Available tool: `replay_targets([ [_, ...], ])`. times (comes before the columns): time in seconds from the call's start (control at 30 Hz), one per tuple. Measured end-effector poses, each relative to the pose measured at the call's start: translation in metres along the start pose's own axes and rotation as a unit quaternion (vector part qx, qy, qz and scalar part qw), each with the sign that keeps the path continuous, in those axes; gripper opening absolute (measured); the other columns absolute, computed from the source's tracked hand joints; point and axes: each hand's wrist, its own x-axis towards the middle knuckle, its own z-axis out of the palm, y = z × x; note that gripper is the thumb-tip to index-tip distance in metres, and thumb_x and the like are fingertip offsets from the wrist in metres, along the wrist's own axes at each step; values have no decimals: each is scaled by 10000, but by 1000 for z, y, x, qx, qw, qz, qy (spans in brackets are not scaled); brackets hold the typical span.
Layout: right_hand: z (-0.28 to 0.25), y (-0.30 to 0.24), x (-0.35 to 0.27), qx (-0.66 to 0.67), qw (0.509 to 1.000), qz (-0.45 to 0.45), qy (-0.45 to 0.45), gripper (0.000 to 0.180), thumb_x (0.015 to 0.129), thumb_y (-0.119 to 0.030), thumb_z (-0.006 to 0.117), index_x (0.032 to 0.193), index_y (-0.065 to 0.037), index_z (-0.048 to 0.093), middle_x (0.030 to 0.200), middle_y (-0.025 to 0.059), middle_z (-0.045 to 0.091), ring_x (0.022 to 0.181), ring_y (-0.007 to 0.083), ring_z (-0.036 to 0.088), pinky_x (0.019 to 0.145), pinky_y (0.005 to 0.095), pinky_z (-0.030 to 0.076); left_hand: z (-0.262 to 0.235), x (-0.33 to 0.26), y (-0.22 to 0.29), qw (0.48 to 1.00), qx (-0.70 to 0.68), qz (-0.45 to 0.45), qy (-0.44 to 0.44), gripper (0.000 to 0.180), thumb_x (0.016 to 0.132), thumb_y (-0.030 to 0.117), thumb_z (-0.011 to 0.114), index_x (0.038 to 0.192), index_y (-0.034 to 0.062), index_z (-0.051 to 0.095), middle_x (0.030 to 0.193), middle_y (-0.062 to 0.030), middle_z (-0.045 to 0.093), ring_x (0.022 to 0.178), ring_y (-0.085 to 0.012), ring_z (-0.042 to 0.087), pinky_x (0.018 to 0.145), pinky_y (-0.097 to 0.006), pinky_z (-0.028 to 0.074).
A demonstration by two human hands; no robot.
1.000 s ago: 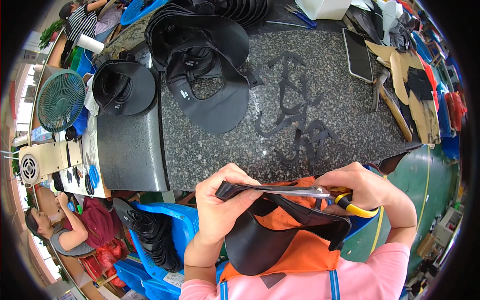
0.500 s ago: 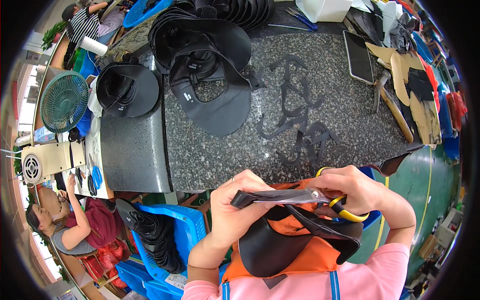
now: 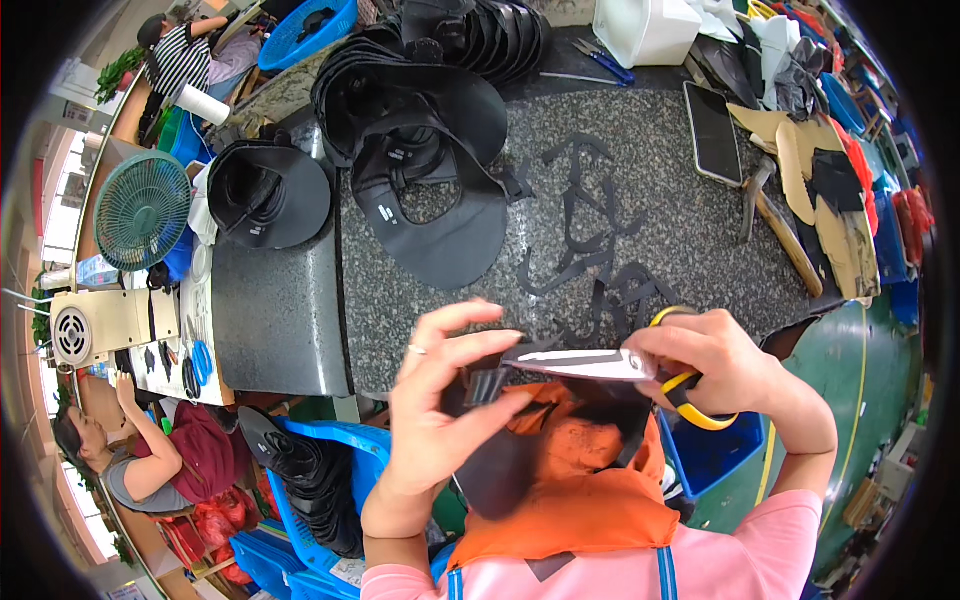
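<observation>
My left hand (image 3: 440,400) has its thumb and fingers around the folded edge of a black shoe upper (image 3: 500,465), which hangs blurred over my orange apron (image 3: 580,500). In my right hand (image 3: 715,355) is a pair of scissors (image 3: 590,363) with yellow-and-black handles. Their blades point left toward my left fingers and lie along the upper's edge. Whether they are cutting cannot be made out. Beyond my hands, thin black offcut strips (image 3: 590,245) lie on the speckled stone worktop (image 3: 440,335).
Stacked black uppers (image 3: 430,240) stand at the back left, with another pile (image 3: 268,195) beside them. A phone (image 3: 713,135) and a hammer (image 3: 785,240) lie to the right. Blue crates (image 3: 350,440) stand below left; a blue bin (image 3: 710,455) is below right. A co-worker (image 3: 150,450) sits at left.
The upper has swung down and left, uncovering more apron and the blue bin. My left fingers have spread wider around its edge. The scissors have moved slightly up, their blades still nearly level.
</observation>
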Motion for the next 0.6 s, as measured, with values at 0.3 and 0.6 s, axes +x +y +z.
replay_targets([
  [0.3, 10, -7, 15, -127, 985, -11, 114, 564, 589, -24, 757, 1122, -72, 581, 750, 39, 581, 627, 246, 612, 526, 370, 508, -36, 4, 18, 988, -76, -97, -94, 242, 681, 82, 829, 831, 23, 648, 838, -65, 633, 853, -193, 585, 771, -322, 462],
  [0.6, 21, -19, 26, -87, 986, 10, 142, 483, 697, -67, 765, 1144, -60, 581, 752, 61, 581, 633, 260, 613, 520, 380, 493, -25, 8, 40, 916, 378, 135, 7, 363, 788, 123, 772, 1129, 21, 701, 654, -55, 620, 578, -225, 569, 593, -311, 445],
])
